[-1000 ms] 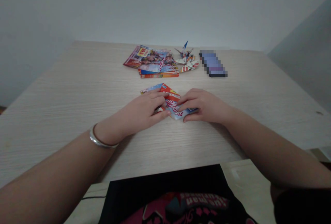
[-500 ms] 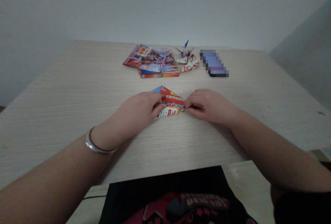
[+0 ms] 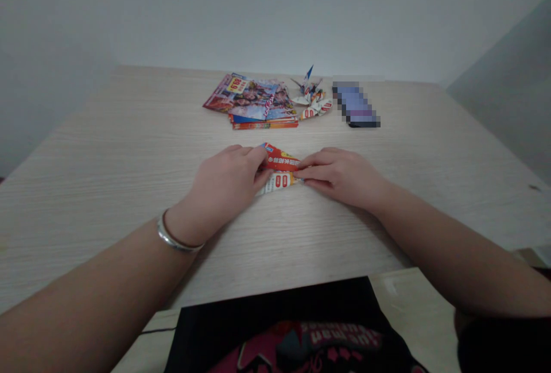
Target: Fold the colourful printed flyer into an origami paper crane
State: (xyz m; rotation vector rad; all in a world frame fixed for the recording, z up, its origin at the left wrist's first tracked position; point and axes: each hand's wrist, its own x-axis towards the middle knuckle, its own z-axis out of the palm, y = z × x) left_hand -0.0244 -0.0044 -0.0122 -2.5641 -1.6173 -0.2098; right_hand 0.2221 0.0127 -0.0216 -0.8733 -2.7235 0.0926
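Observation:
A folded piece of printed paper (image 3: 280, 162), red on its upper part and white with red marks on its lower part, lies on the table between my hands. My left hand (image 3: 230, 181), with a silver bangle at the wrist, is closed on the paper's left end, thumb and fingertips on it. On the right end, the fingers of my right hand (image 3: 344, 178) press down close together, hiding the paper's tip. The paper's left end is partly covered by my left fingers.
Farther back on the light wood-grain table (image 3: 129, 132) sits a stack of colourful printed flyers (image 3: 258, 100). Right of it are folded paper cranes (image 3: 313, 100), partly overlapping. A phone (image 3: 356, 104), blurred out, lies farther right. A wall stands behind the table.
My right fingers have shifted left and flattened over the paper's right end. The upper red part now lies folded closer to the white part. My left hand has moved slightly along the edge.

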